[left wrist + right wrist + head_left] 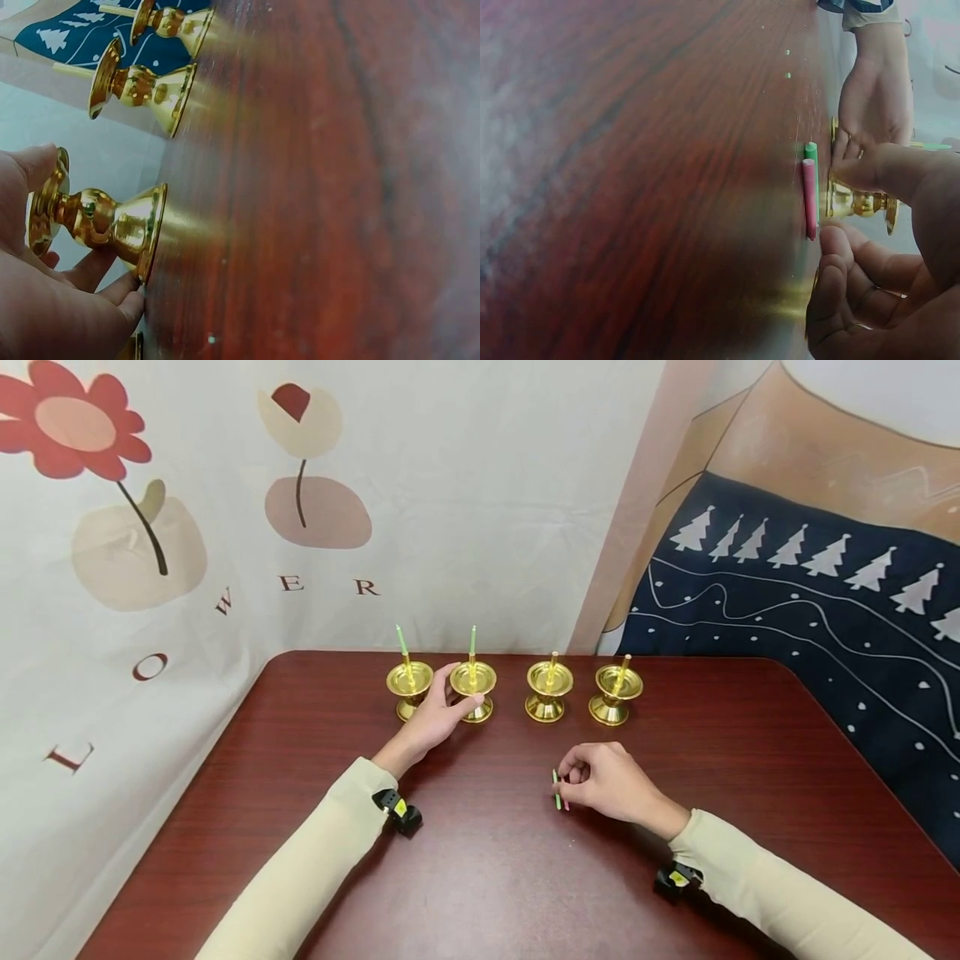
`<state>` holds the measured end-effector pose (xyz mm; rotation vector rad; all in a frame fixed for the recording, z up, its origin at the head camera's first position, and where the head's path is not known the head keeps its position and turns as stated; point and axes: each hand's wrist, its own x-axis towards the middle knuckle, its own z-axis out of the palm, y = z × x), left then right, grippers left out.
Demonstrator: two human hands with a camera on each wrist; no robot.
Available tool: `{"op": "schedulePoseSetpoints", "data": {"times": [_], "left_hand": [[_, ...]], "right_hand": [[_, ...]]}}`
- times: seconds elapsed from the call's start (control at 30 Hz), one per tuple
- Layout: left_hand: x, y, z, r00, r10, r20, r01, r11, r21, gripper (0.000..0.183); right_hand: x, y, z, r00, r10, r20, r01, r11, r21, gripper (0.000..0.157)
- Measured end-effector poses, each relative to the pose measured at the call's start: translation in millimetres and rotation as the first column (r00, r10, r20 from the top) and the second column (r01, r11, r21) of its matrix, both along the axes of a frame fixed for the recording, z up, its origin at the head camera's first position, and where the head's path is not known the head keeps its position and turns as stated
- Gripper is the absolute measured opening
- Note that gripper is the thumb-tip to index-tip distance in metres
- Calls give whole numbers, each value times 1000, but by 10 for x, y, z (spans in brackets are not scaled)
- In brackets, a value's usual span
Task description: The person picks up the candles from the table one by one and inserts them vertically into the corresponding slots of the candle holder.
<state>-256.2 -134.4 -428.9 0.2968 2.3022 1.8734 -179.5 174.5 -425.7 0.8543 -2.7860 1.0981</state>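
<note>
My left hand (429, 718) is at the second of several brass candle holders from the left. Its thumb touches the dish of this candle holder (135, 229), with fingers round the far side and near the base. A green candle (473, 641) stands in it; another green candle (402, 641) stands, slightly tilted, in the leftmost candle holder (409, 679). Over the table my right hand (611, 781) has bent fingers, its thumb and index finger apart beside a loose pink candle (808, 199) and green candle (811, 148). Both candles lie side by side on the tabletop.
Two further brass candle holders, the third (545, 706) and the rightmost (609, 712), have bare upright stems. Tiny green specks (787, 75) lie on the dark red table (480, 877). A printed cloth (480, 527) hangs behind the table's back edge.
</note>
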Motion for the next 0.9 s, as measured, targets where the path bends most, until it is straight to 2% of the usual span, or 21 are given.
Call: {"op": "schedulePoseSetpoints", "data": {"times": [0.13, 0.3, 0.43, 0.53, 0.63, 0.77, 0.9], "left_hand": [[50, 10, 2, 1000, 7, -22, -9, 997, -73, 83], [54, -20, -68, 997, 36, -67, -48, 979, -199, 90], [189, -3, 28, 996, 52, -70, -69, 964, -257, 86], [332, 34, 144, 997, 72, -30, -77, 959, -274, 80], [397, 72, 155, 997, 74, 10, -68, 957, -283, 69], [448, 151, 169, 1000, 7, 14, -3, 965, -262, 56], [451, 268, 182, 997, -72, -2, 69, 970, -232, 58]], "right_hand": [[0, -4, -20, 1000, 6, 16, -6, 999, 44, 21], [-14, -15, -35, 1000, 8, -1, -8, 998, 68, 22], [-31, -28, -40, 999, 36, -30, -34, 996, 80, 21], [-38, -35, -40, 996, 72, -52, -68, 995, 78, 21], [-41, -30, -44, 991, 113, -66, -108, 991, 78, 20], [-50, -5, -60, 984, 164, -66, -159, 985, 74, 20], [-66, 31, -85, 977, 206, -49, -203, 978, 51, 20]]}}
